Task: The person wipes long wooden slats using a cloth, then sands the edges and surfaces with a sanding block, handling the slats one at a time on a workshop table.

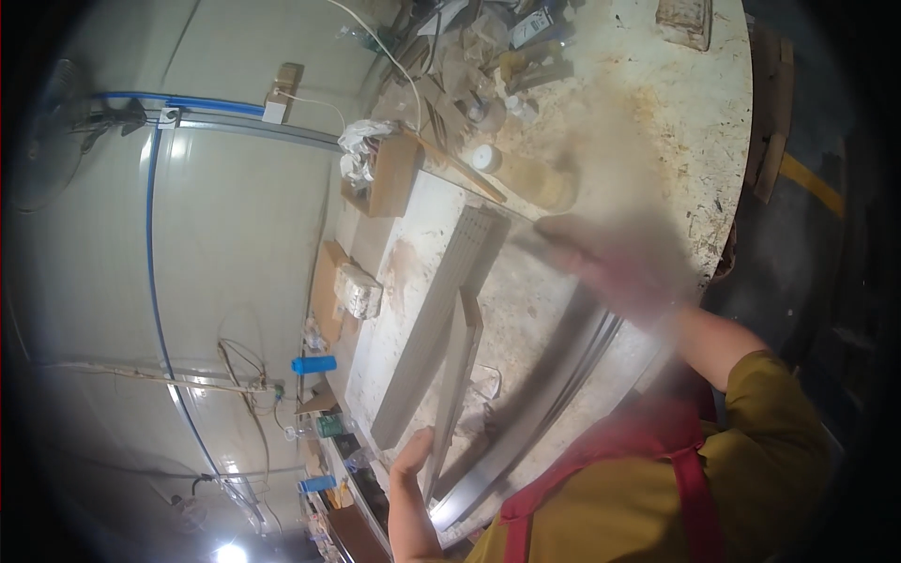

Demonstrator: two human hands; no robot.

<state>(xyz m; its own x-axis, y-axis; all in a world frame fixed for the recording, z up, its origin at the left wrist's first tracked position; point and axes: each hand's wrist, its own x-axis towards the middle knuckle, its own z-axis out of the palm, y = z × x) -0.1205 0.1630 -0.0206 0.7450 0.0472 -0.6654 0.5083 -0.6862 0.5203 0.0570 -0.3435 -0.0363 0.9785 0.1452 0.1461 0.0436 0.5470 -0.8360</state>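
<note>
My left hand [413, 452] is closed around the lower part of a narrow grey strip [457, 366], which rises at a slant over the worktable. Just left of it lies a stack of long grey strips [434, 328], side by side. My right hand [615, 277] reaches over the table farther up, past the stack's far end. A hazy smear on the picture blurs it, so its fingers and anything in them cannot be made out. Between my hands and my body, more long dark strips [554, 389] lie on the table.
The stained white worktable [690, 131] has a capped bottle [535, 178], a wooden stick [460, 169] and an open cardboard box [394, 174]. Clutter fills its far end. A wrapped white block [358, 290] sits by the wall. A brownish block [684, 21] lies near the far right edge.
</note>
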